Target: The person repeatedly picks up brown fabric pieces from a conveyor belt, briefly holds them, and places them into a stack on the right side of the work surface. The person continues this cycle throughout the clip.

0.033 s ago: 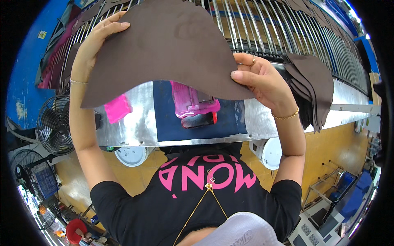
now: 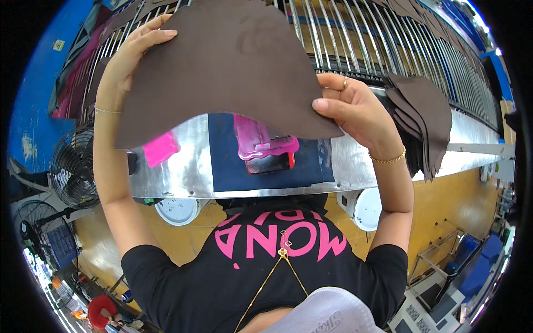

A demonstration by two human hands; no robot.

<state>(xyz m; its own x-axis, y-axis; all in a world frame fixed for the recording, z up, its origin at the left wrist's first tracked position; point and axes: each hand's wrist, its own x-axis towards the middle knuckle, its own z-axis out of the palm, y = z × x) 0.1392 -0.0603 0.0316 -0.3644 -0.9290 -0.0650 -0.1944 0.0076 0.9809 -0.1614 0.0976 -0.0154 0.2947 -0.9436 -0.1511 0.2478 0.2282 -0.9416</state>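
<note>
A large dark brown leather-like piece point(image 2: 227, 66) with a curved lower edge is held up by both hands, above a metal table. My left hand point(image 2: 133, 53) pinches its upper left edge between thumb and fingers. At the right side, my right hand point(image 2: 355, 108) grips it with the thumb on the near face. Below the piece, on a dark blue sheet point(image 2: 227, 172), lies a tray-like item smeared with pink point(image 2: 261, 144), partly covered. Under its near edge shows a red and black object point(image 2: 270, 165). A bright pink piece point(image 2: 161, 149) rests to the left.
Beyond the table runs a rack of metal bars point(image 2: 355, 33). A stack of brown pieces point(image 2: 422, 111) hangs over the table's right side. A black fan point(image 2: 75, 166) stands at the left. White buckets point(image 2: 180, 211) sit below the table's near edge.
The brown piece has shifted very slightly, its lower left corner moving a little right and down. Both hands keep their grip, with the right hand a touch lower.
</note>
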